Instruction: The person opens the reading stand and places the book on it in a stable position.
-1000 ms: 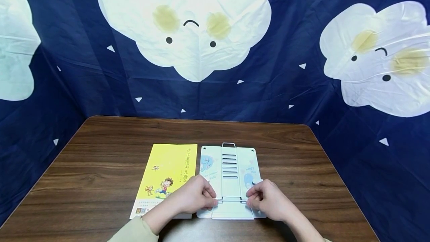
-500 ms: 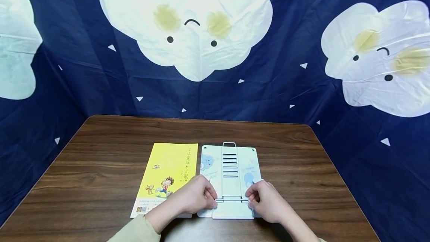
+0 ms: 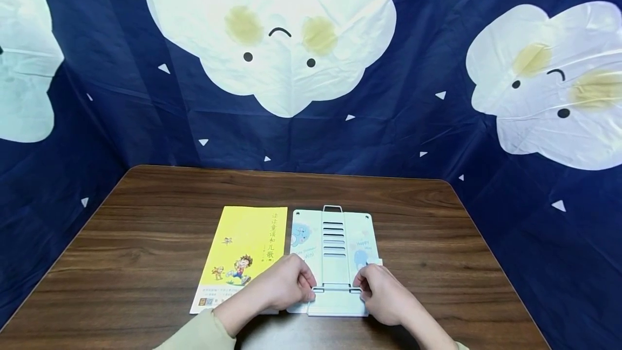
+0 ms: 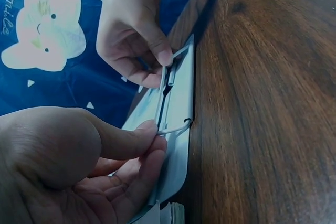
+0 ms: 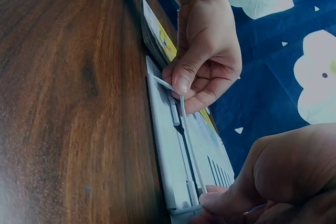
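A pale blue book stand (image 3: pixel 334 269) with slots down its middle and cartoon prints lies flat on the table. At its near end, a thin wire bracket (image 4: pixel 161 98) is raised off the plate. My left hand (image 3: pixel 288 285) pinches the bracket's left corner between thumb and fingertips. The opposite corner is pinched by my right hand (image 3: pixel 385 295). In the right wrist view the bracket (image 5: pixel 189 135) runs from one hand to the other, its short ends reaching back to the stand. Part of the stand's lower corners is hidden behind my hands.
A yellow children's book (image 3: pixel 243 242) lies just left of the stand, partly under my left forearm. The brown wooden table (image 3: pixel 427 231) extends on both sides. A dark blue cloth (image 3: pixel 291 139) with cloud prints hangs behind the table.
My right hand has shifted slightly left and inward along the bracket. My left hand keeps its pinch in nearly the same spot. The stand and book lie as before.
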Motion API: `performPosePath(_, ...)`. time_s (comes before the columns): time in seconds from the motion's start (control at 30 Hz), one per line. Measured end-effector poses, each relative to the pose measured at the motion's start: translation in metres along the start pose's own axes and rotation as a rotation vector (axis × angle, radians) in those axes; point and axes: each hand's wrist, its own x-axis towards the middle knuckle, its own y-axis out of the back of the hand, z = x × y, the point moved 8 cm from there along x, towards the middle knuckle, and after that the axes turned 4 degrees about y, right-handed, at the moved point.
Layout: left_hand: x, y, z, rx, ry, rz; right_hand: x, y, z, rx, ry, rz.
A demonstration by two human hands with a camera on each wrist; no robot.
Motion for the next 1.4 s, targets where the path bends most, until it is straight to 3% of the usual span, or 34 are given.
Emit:
performPosePath(0.27,-0.0002,-0.0012,0.0015,0.036,-0.010,0.025,0.0008,-0.0064,0.0022,-0.014,-0.013,-0.044)
performPosePath(0.53,-0.0026,-0.0012,0.0039,0.137,-0.022,0.069,-0.0004,-0.0068,0.0017,-0.020,0.003,-0.036)
performPosePath(0.77,-0.0030,-0.0010,0.0002,0.104,-0.011,0.066,0.0006,-0.0050,0.0023,0.013,0.014,-0.012)
performPosePath(1.13,-0.0032,-0.0026,0.0025,0.162,-0.014,0.102,0.0005,-0.0048,0.0025,-0.013,0.003,-0.012)
performPosePath(1.4,-0.0068,-0.0031,0.0047,0.188,-0.011,0.128,-0.0027,-0.0038,0.0040,0.059,0.022,0.024)
